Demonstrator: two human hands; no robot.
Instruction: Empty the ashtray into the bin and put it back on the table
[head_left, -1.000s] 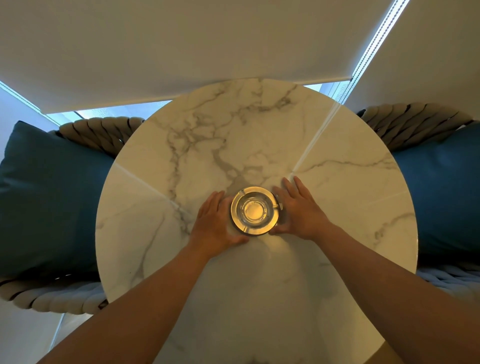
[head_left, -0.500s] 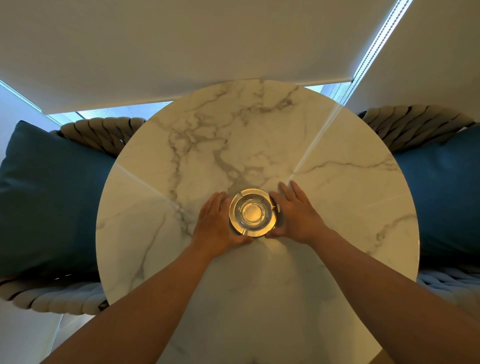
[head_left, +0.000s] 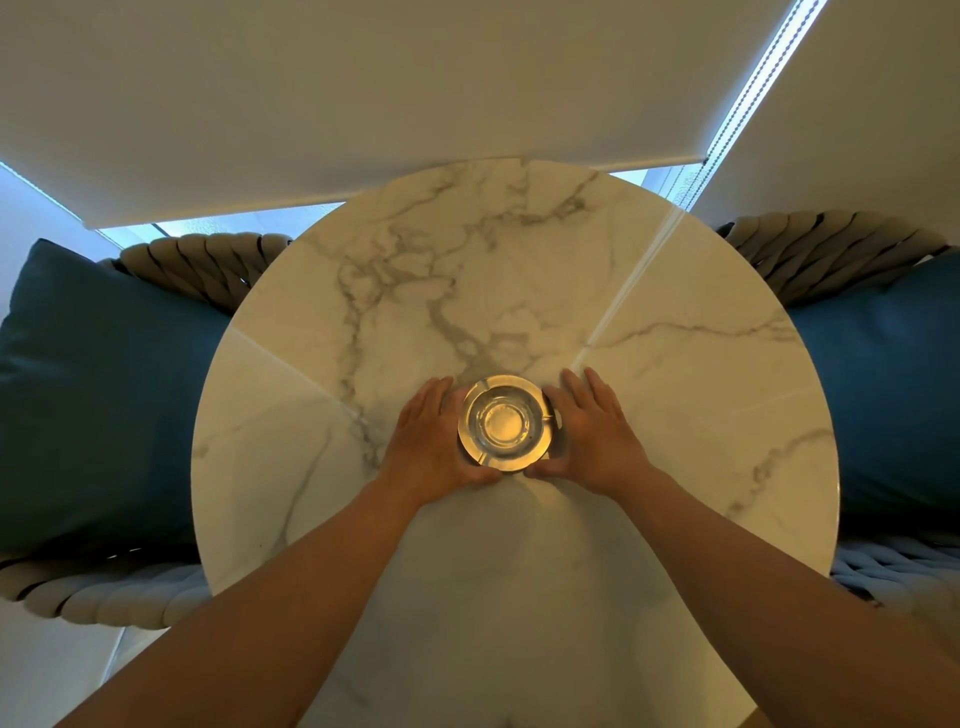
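Round glass ashtray (head_left: 503, 423) sits on the marble table (head_left: 675, 415), centre of the frame; left hand (head_left: 434, 447) cups its left side, right hand (head_left: 597, 439) its right — fingers extended, thumbs curled under the near rim; both hands touch it; bowl looks clear; teal cushions (head_left: 98, 395) at the frame's left and right edges; white blind (head_left: 363, 93) across the top.

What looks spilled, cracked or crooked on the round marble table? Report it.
Nothing stands out. The round glass ashtray sits flat and whole on the round marble table, its bowl showing no ash, cupped between the left hand and right hand. No spill on the marble.
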